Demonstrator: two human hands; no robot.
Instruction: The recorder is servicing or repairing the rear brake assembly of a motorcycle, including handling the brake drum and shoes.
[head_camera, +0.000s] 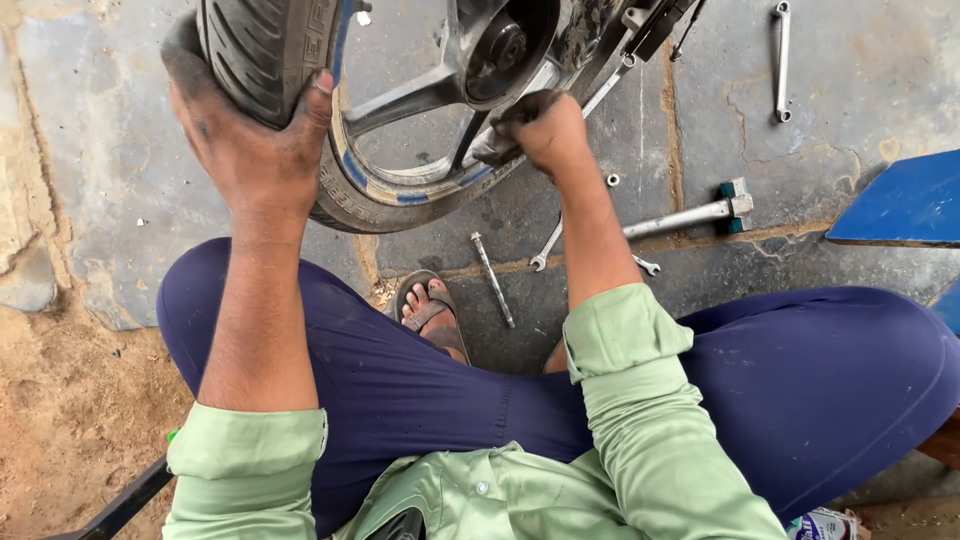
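Motorcycle wheel (400, 185) sits upper centre of frame, upright on stone floor (860, 70). Left hand (250, 135), upper left, grasps the tyre (262, 45), fingers wrapped over tread, thumb on sidewall. Right hand (545, 128), top centre, clenched round a dark rag (492, 150) pressed vs. a spoke near the rim. Below it: long bolt (494, 280), spanner (546, 245), metal bar (685, 217). Another spanner (781, 60) upper right. Blue board (905, 200) at right edge.

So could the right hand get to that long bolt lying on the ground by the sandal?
Probably yes. The right hand is up at the wheel gripping a dark rag, and the long bolt lies on open floor just below its forearm, beside the sandal. It would have to let go first.
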